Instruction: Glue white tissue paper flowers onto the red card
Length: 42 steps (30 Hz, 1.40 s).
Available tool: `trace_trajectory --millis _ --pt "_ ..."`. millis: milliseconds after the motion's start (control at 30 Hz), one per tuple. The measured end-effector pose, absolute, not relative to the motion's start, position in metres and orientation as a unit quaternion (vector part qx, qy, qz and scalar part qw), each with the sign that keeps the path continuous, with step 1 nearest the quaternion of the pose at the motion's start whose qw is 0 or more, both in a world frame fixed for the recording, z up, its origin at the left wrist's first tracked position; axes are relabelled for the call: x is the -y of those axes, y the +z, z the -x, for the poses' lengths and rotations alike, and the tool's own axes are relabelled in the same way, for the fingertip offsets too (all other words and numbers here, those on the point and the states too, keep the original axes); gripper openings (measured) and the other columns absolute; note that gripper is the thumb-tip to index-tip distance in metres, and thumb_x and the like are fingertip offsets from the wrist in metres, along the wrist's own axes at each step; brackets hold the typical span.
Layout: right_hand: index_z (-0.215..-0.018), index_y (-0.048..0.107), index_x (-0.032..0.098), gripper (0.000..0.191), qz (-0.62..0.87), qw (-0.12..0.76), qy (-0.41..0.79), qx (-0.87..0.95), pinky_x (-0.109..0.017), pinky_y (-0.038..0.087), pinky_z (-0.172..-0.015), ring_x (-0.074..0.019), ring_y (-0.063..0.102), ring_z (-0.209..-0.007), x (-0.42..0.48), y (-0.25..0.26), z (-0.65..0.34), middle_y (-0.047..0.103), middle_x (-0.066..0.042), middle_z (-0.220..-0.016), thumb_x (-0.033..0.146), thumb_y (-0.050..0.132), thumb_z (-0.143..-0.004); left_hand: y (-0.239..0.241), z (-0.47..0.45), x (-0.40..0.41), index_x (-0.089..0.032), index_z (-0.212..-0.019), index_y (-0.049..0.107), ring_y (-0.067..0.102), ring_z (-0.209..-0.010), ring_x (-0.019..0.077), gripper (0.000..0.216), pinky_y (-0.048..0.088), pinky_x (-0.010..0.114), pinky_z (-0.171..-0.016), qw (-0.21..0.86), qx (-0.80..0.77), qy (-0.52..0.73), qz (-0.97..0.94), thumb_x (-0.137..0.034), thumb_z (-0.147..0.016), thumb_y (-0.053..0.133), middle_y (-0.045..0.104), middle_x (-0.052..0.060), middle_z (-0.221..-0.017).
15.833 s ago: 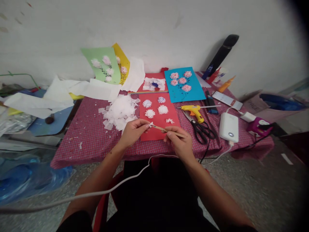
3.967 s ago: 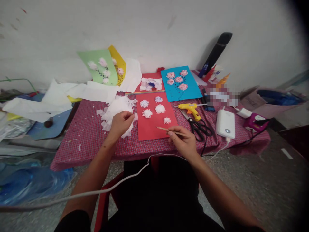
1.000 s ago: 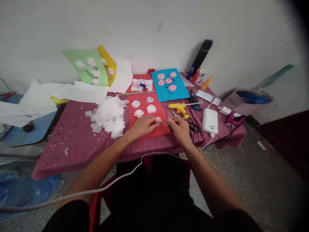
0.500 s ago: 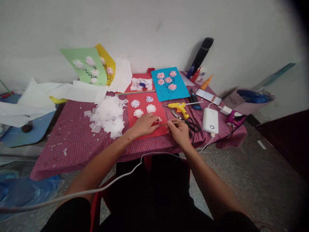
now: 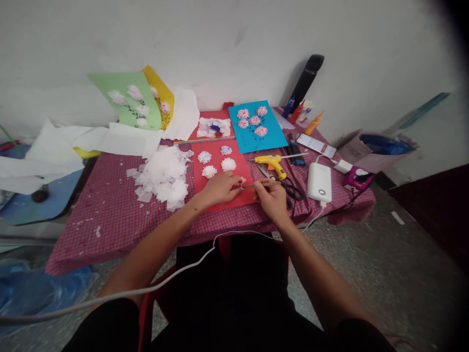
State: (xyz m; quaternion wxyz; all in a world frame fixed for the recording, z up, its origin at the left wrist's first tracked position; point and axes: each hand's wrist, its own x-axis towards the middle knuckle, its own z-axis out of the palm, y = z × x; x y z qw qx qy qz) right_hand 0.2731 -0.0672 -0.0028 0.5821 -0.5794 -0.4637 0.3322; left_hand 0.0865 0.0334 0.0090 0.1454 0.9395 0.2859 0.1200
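A thin wooden stick [image 5: 262,185] is gripped in the right hand [image 5: 271,199], lying nearly level, its tip pointing left. Just beyond the tip is a small white tissue flower [image 5: 241,181], partly hidden by the left hand [image 5: 218,188], so whether the two touch cannot be told. The flower lies on a red card sheet [image 5: 214,159], with the left hand resting over the card's lower part. Four other tissue flowers [image 5: 204,157] sit in two rows further up the card, two white and two flecked with blue.
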Motion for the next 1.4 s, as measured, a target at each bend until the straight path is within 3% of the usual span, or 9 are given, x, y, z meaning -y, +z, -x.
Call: trace_trajectory --millis 200,633,1167,1400 --pt "-0.086 0.068 0.022 0.032 0.582 0.564 0.296 0.505 -0.027 0.049 -0.053 -0.0159 0.061 -0.055 0.071 -0.005 -0.272 0.068 -0.001 -0.072 0.053 0.066 -0.092 0.011 -0.087 -0.032 -0.020 -0.105 0.068 0.062 -0.095 0.0257 0.020 0.048 0.038 -0.082 0.151 -0.305 0.123 -0.932 -0.035 -0.098 0.056 0.067 0.010 -0.100" --pt "-0.094 0.073 0.023 0.023 0.595 0.516 0.192 0.585 -0.033 0.055 -0.073 -0.0214 0.072 -0.075 0.074 -0.001 -0.269 0.076 -0.005 -0.085 0.041 0.060 -0.098 0.008 -0.088 -0.035 -0.020 -0.104 0.067 0.063 -0.094 0.0246 0.018 0.048 0.037 -0.082 0.150 -0.312 0.133 -0.928 -0.032 -0.099 0.055 0.068 0.009 -0.101" --pt "-0.095 0.076 0.024 0.022 0.604 0.482 0.182 0.608 -0.034 0.055 -0.073 -0.0229 0.073 -0.076 0.065 -0.002 -0.271 0.078 -0.005 -0.085 0.040 0.061 -0.097 0.007 -0.086 -0.036 -0.018 -0.097 0.066 0.062 -0.092 0.0248 0.020 0.048 0.038 -0.081 0.149 -0.317 0.122 -0.928 -0.033 -0.099 0.053 0.067 0.011 -0.098" --pt "-0.093 0.076 0.024 0.021 0.604 0.429 0.126 0.659 -0.034 0.054 -0.075 -0.0233 0.073 -0.080 0.056 0.009 -0.271 0.080 -0.006 -0.090 0.035 0.059 -0.098 0.005 -0.085 -0.036 -0.019 -0.099 0.064 0.061 -0.092 0.0245 0.018 0.048 0.039 -0.081 0.162 -0.316 0.142 -0.924 -0.033 -0.099 0.052 0.067 0.011 -0.099"
